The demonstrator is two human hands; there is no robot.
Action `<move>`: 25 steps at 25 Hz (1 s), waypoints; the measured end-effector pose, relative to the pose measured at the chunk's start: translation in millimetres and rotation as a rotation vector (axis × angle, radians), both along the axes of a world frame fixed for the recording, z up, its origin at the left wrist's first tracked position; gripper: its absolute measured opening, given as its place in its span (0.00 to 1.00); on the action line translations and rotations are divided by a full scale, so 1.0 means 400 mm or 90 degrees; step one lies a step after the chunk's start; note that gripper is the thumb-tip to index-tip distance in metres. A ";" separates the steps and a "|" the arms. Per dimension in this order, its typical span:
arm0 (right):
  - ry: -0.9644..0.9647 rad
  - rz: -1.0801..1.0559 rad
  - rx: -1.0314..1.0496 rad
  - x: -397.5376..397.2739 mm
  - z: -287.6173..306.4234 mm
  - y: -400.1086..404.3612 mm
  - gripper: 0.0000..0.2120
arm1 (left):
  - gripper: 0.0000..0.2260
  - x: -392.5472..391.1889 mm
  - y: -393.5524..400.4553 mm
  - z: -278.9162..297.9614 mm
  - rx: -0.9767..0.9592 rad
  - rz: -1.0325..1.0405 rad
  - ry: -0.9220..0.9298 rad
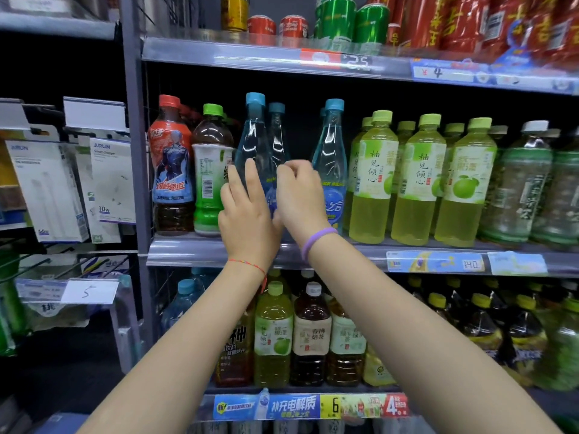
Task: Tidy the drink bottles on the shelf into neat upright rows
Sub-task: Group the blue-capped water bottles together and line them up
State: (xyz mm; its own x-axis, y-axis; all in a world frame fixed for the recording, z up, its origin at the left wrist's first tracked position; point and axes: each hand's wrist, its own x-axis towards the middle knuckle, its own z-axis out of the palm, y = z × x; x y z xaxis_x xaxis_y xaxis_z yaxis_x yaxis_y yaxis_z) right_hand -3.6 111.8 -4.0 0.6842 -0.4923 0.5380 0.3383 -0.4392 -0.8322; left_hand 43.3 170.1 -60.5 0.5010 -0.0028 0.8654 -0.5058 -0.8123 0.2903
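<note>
Both my hands are at the middle shelf (344, 250), working the clear blue bottles. Left hand (247, 214): fingers straight, laid flat against the front blue bottle (253, 142), which leans slightly right toward the one behind it (277, 136). I judge the flat hand is there to steady and push it upright, not to lift it. Right hand (300, 195): fingers curled in the gap between that pair and the third blue bottle (332, 158); I cannot tell whether it grasps anything, as its own back hides the fingertips. The yellow-green bottles (416, 180) to the right already stand in straight rows. The blue group is still uneven, so the gap likely needs closing next.
</note>
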 end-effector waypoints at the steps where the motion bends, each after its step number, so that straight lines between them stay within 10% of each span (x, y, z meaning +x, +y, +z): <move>1: -0.083 -0.044 -0.058 -0.029 -0.011 -0.011 0.12 | 0.37 0.004 -0.005 -0.003 0.004 0.010 0.000; 6: -0.206 -0.233 -0.208 -0.068 -0.044 -0.091 0.21 | 0.45 0.015 -0.019 0.000 -0.041 -0.023 -0.007; 15: 0.073 -0.073 0.075 -0.045 -0.073 -0.133 0.31 | 0.44 0.013 -0.020 0.005 -0.148 -0.238 0.026; 25: 0.083 -0.023 0.179 -0.013 -0.045 -0.126 0.28 | 0.43 0.006 -0.026 0.012 -0.238 -0.333 0.080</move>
State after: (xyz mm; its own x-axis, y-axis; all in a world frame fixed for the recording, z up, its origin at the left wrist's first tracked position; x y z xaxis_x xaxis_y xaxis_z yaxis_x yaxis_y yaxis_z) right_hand -8.6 61.6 -22.1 0.7176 -0.6351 0.2858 0.2088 -0.1952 -0.9583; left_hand 45.5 159.5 -55.7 0.6124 0.0154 0.7904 -0.7509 -0.3013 0.5877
